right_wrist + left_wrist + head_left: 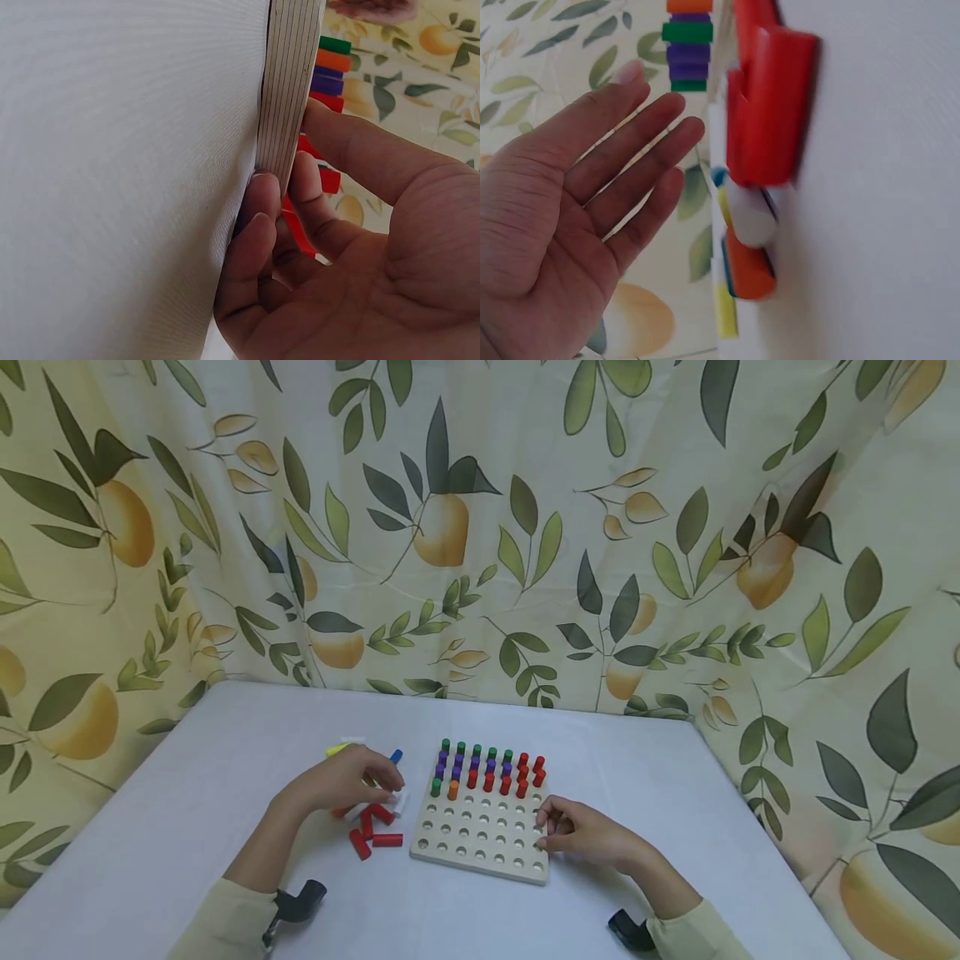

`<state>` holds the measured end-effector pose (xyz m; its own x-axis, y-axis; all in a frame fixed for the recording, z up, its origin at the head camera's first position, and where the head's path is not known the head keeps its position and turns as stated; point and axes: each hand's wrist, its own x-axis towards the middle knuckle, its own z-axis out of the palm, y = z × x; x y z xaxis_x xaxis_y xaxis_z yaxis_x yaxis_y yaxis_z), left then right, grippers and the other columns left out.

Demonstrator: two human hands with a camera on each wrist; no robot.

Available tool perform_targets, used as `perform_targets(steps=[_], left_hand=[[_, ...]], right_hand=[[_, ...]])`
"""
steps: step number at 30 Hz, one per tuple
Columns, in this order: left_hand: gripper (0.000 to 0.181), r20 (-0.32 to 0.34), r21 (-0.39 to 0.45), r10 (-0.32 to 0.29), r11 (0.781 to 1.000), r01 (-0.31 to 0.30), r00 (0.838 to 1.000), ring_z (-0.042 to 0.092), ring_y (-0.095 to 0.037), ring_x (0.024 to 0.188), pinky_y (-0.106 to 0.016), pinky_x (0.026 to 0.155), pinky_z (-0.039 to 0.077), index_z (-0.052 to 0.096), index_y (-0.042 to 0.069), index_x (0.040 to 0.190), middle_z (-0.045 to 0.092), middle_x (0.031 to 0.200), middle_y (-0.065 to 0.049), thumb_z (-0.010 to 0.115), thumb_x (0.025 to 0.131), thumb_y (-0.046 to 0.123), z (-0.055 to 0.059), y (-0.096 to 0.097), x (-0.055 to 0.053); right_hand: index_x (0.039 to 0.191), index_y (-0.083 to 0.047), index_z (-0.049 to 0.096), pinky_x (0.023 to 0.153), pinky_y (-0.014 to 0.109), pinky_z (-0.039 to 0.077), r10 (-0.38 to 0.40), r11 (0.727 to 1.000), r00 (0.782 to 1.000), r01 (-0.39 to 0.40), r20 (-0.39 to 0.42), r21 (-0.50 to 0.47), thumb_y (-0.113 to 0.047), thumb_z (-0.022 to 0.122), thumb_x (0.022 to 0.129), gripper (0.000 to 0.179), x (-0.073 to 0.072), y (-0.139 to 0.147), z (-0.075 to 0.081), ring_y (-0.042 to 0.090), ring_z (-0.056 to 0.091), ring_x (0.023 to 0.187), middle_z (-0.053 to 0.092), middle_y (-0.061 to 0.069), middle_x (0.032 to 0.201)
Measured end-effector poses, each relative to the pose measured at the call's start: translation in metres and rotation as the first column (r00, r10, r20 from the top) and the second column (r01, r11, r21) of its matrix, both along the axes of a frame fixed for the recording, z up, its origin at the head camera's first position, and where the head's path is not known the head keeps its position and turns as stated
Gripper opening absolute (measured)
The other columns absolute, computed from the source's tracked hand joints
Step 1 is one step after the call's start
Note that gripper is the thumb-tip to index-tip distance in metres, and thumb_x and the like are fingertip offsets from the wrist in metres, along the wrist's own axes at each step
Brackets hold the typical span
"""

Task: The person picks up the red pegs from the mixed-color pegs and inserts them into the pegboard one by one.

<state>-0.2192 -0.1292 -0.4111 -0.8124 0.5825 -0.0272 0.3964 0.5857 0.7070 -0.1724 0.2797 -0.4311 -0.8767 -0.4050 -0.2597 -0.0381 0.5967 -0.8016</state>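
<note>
A wooden pegboard (480, 869) lies on the table, its far rows filled with green, purple and red pegs (489, 782) and one orange peg (453, 790). Bare holes show in its near rows. My right hand (588, 837) grips the board's right edge, with fingertips against its side and top (296, 97). Over the loose pegs to the left of the board hovers my left hand (347, 781), palm down. Its fingers (641, 150) are loosely extended with nothing between them. Below it lie red pegs (784, 105), a white peg (751, 217) and an orange peg (750, 266).
Beyond the left hand are a blue peg (396, 757) and a yellow peg (334, 749). Several red pegs (387, 840) lie near the board's left side. White cloth (300, 718) covers the table, and a leaf-and-fruit patterned curtain (480, 610) hangs behind it.
</note>
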Motion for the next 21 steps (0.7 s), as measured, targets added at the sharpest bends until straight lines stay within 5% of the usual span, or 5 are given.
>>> perform_targets(steps=[13,21], left_hand=[[0.016,0.071,0.101,-0.005,0.995,-0.003,0.997,0.071,-0.015,0.088,-0.029,0.082,0.058,0.078,0.011,0.106,0.074,0.1,0.0,0.08,0.091,0.005,-0.016,-0.02,-0.004],[0.018,0.057,0.119,-0.011,0.993,0.004,0.998,0.07,-0.014,0.091,-0.029,0.085,0.057,0.078,0.013,0.105,0.074,0.099,0.003,0.081,0.089,0.004,-0.028,-0.024,-0.01]], right_hand=[[0.11,-0.008,0.06,0.067,0.029,0.04,0.02,1.0,1.0,-0.02,-0.004,-0.015,-0.018,0.079,0.093,0.028,0.0,0.003,0.0,0.024,0.049,0.086,0.053,0.007,0.093],[0.11,-0.007,0.06,0.067,0.029,0.04,0.021,1.0,1.0,-0.021,-0.007,-0.013,-0.017,0.08,0.092,0.028,-0.001,0.002,0.0,0.024,0.049,0.085,0.054,0.007,0.093]])
